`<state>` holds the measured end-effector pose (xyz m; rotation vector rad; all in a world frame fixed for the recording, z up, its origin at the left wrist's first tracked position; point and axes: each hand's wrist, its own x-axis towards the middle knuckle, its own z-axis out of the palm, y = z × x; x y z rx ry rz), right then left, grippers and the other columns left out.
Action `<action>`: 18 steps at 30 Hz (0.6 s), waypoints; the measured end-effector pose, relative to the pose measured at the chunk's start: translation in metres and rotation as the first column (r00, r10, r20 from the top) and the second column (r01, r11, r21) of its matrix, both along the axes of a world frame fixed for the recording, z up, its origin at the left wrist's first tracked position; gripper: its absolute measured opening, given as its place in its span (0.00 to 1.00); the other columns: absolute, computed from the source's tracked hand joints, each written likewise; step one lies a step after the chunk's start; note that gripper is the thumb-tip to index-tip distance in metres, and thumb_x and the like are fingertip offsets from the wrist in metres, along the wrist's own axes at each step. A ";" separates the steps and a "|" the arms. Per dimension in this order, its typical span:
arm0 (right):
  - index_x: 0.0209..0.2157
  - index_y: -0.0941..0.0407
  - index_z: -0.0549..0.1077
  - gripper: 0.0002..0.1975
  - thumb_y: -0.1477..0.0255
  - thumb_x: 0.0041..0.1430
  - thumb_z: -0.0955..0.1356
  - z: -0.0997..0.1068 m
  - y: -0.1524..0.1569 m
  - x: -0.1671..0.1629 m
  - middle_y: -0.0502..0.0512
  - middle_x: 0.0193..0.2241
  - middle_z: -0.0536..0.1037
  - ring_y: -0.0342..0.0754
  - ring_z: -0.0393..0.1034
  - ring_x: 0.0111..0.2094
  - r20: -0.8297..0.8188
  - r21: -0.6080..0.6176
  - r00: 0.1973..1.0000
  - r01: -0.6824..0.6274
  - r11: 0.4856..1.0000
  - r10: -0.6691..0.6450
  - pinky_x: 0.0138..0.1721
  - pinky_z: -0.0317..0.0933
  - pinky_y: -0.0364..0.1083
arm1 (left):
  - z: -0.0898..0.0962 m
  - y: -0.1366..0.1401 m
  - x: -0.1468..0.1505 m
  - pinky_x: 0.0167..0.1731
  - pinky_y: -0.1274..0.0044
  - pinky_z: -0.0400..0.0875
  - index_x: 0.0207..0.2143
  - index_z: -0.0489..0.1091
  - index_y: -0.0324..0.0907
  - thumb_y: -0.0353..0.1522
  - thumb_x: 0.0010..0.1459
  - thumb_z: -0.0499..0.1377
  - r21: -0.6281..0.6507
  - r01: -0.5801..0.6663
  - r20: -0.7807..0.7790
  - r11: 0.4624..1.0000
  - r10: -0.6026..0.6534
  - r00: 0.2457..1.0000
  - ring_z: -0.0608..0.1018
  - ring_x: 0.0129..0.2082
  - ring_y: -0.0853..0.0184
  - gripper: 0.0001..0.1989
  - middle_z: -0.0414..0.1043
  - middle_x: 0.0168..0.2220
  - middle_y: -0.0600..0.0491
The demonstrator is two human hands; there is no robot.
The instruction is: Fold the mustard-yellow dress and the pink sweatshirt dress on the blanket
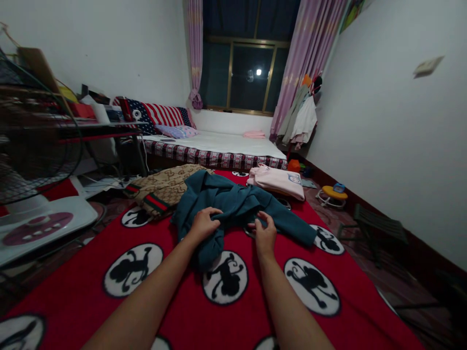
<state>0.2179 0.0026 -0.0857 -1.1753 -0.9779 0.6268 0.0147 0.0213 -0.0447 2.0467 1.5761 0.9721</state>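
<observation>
A crumpled teal garment lies in front of me on a red blanket printed with black monkey figures in white circles. One long sleeve or leg of it stretches to the right; the folds hide what kind of garment it is. My left hand rests on its left part, fingers curled together with cloth in the grip. At the garment's near edge, right of the middle, is my right hand, its thumb and fingers apart and close to the cloth.
Behind the garment lie a brown patterned cloth item with green-red bands and a folded pink garment. A fan and desk stand at left. A low bed is beyond; a yellow stool and dark folding stool stand right.
</observation>
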 end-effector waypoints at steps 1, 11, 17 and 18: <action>0.46 0.58 0.68 0.20 0.65 0.53 0.64 0.003 0.000 0.003 0.63 0.48 0.73 0.49 0.75 0.30 0.013 0.027 0.999 0.048 0.998 -0.049 0.31 0.67 0.48 | 0.008 -0.001 -0.005 0.42 0.73 0.71 0.36 0.78 0.42 0.24 0.40 0.55 -0.061 0.052 -0.022 0.997 -0.053 0.998 0.77 0.38 0.60 0.20 0.78 0.35 0.52; 0.52 0.60 0.67 0.23 0.63 0.58 0.64 0.022 -0.002 0.034 0.66 0.53 0.69 0.56 0.61 0.57 0.373 0.327 0.847 0.261 0.908 -0.378 0.59 0.52 0.58 | 0.075 -0.066 0.019 0.32 0.82 0.65 0.37 0.78 0.40 0.22 0.39 0.57 -0.428 0.793 0.000 0.433 -0.878 0.479 0.73 0.30 0.69 0.20 0.76 0.33 0.57; 0.58 0.52 0.64 0.27 0.73 0.56 0.62 0.039 -0.023 0.015 0.57 0.57 0.67 0.53 0.63 0.56 0.426 0.327 0.904 -0.179 0.928 0.024 0.58 0.57 0.56 | 0.091 -0.060 0.002 0.30 0.82 0.66 0.38 0.72 0.40 0.26 0.41 0.62 -0.111 0.714 0.560 0.691 -0.550 0.619 0.74 0.31 0.69 0.18 0.74 0.33 0.56; 0.60 0.50 0.62 0.31 0.74 0.53 0.63 0.044 -0.029 0.009 0.56 0.60 0.64 0.54 0.62 0.58 0.454 0.313 0.885 -0.268 0.911 0.104 0.58 0.56 0.57 | 0.093 -0.057 -0.003 0.30 0.82 0.67 0.39 0.71 0.41 0.27 0.41 0.63 -0.065 0.650 0.662 0.757 -0.455 0.595 0.75 0.31 0.69 0.19 0.74 0.34 0.56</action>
